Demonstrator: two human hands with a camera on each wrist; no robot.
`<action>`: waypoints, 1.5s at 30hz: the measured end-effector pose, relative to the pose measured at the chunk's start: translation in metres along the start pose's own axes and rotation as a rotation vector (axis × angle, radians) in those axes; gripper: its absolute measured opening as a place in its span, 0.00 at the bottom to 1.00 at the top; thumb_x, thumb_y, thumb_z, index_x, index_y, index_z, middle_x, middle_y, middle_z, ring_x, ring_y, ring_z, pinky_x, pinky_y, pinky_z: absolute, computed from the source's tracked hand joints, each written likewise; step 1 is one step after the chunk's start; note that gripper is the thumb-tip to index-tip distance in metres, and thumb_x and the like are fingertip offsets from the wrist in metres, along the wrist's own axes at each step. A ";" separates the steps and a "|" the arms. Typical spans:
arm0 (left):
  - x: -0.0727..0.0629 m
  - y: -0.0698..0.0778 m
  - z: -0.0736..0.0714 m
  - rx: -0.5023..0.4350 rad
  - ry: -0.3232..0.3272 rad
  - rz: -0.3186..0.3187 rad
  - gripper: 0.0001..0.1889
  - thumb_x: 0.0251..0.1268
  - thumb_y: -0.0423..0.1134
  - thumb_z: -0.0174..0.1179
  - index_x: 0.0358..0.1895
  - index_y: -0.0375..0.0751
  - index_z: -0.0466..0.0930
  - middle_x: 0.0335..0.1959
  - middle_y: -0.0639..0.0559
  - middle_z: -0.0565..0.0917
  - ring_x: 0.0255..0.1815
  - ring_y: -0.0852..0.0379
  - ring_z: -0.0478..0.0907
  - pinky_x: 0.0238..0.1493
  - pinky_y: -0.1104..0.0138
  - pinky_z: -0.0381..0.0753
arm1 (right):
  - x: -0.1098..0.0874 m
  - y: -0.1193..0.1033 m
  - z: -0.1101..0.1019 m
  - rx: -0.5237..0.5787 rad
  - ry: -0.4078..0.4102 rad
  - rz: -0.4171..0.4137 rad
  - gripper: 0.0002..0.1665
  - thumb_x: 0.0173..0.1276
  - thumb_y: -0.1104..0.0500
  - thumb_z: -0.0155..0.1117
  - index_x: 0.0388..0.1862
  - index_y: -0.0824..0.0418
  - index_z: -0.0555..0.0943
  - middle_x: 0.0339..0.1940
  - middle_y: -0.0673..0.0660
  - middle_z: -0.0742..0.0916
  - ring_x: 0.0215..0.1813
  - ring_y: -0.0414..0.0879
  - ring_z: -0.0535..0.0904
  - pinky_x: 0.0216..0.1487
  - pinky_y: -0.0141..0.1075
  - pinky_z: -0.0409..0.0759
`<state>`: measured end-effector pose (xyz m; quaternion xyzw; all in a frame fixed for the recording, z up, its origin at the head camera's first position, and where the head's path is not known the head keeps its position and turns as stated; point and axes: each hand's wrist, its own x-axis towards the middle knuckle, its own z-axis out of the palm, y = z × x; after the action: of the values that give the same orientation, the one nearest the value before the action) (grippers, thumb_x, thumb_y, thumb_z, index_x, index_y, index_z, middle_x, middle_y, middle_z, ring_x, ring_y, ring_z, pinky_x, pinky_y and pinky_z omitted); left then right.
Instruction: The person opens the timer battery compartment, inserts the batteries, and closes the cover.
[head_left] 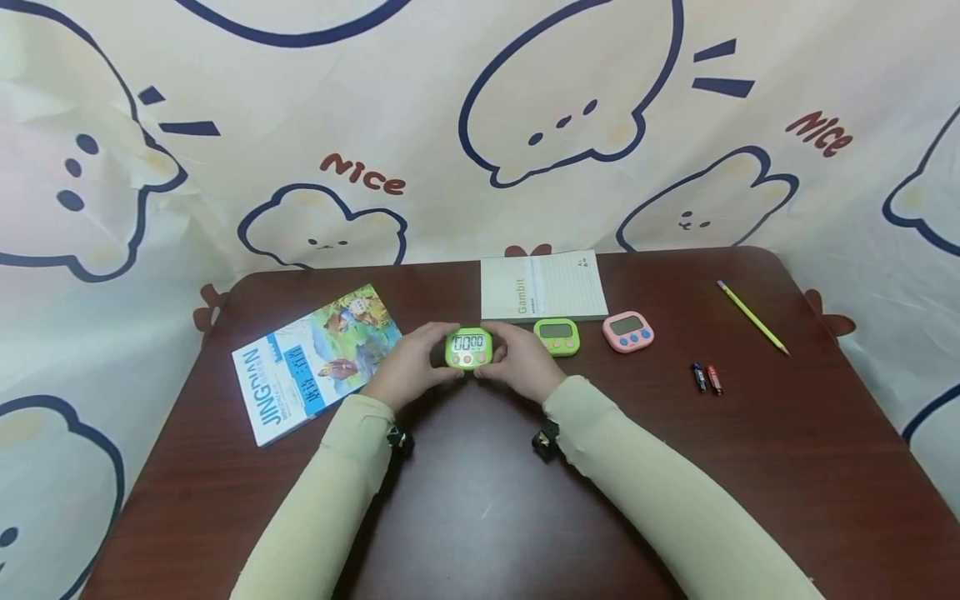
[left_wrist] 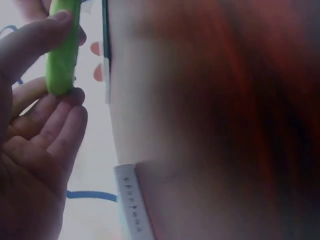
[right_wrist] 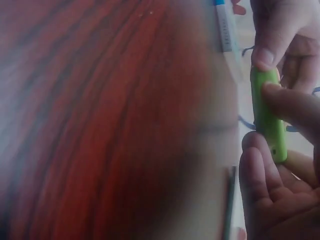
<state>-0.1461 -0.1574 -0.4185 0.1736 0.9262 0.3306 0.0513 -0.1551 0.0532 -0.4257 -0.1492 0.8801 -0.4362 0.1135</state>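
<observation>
A green digital timer [head_left: 468, 348] faces the head camera, zeros on its display and small buttons below. My left hand [head_left: 408, 364] pinches its left side between thumb and fingers, while my right hand [head_left: 529, 365] grips the right side the same way. Seen edge-on in the left wrist view, the timer [left_wrist: 62, 55] has a thumb on its near edge and fingertips at its end. Both thumbs press along the edge of the timer [right_wrist: 270, 117] in the right wrist view. A second green timer [head_left: 557, 337] lies just beyond my right hand.
A pink timer [head_left: 628, 332] lies right of the second green one. Behind them is a pale notebook [head_left: 543, 287]. A colourful book [head_left: 318, 362] lies left, beside my left hand. Two small batteries [head_left: 707, 379] and a yellow-green pencil [head_left: 753, 318] are on the table's [head_left: 810, 492] right side.
</observation>
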 end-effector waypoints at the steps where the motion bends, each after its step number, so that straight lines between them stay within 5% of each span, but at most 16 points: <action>1: 0.003 -0.002 0.000 -0.006 -0.008 -0.020 0.36 0.57 0.39 0.75 0.69 0.40 0.72 0.67 0.44 0.76 0.67 0.46 0.73 0.67 0.51 0.73 | 0.003 0.000 0.002 -0.006 0.003 0.008 0.45 0.57 0.60 0.80 0.72 0.62 0.70 0.38 0.54 0.84 0.34 0.42 0.80 0.34 0.32 0.80; 7: 0.016 -0.012 0.002 -0.046 -0.049 -0.129 0.36 0.58 0.40 0.75 0.71 0.43 0.71 0.68 0.46 0.75 0.66 0.47 0.74 0.67 0.52 0.73 | 0.016 0.005 0.011 -0.031 0.013 0.043 0.45 0.59 0.59 0.79 0.73 0.63 0.69 0.57 0.59 0.78 0.38 0.42 0.80 0.39 0.31 0.82; 18: 0.022 -0.020 0.003 -0.112 -0.087 -0.190 0.36 0.57 0.42 0.76 0.70 0.46 0.73 0.62 0.47 0.80 0.59 0.49 0.77 0.63 0.52 0.76 | 0.021 0.008 0.014 -0.041 0.017 0.094 0.43 0.60 0.55 0.78 0.72 0.61 0.72 0.54 0.58 0.78 0.37 0.43 0.79 0.37 0.32 0.80; 27: 0.023 -0.019 0.002 -0.114 -0.101 -0.203 0.35 0.58 0.43 0.75 0.70 0.46 0.72 0.59 0.47 0.81 0.58 0.49 0.78 0.62 0.52 0.76 | 0.021 0.010 0.015 -0.050 0.068 0.087 0.30 0.71 0.55 0.64 0.70 0.61 0.74 0.54 0.58 0.79 0.42 0.44 0.78 0.44 0.36 0.78; 45: 0.022 -0.015 0.003 -0.080 -0.102 -0.215 0.38 0.59 0.43 0.75 0.72 0.44 0.69 0.63 0.46 0.79 0.60 0.50 0.78 0.63 0.54 0.76 | 0.019 0.004 0.011 -0.033 0.048 0.103 0.30 0.71 0.55 0.64 0.70 0.61 0.74 0.56 0.59 0.80 0.36 0.44 0.78 0.40 0.36 0.78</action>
<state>-0.1706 -0.1587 -0.4301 0.0876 0.9218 0.3505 0.1406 -0.1695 0.0407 -0.4369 -0.0953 0.8962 -0.4185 0.1123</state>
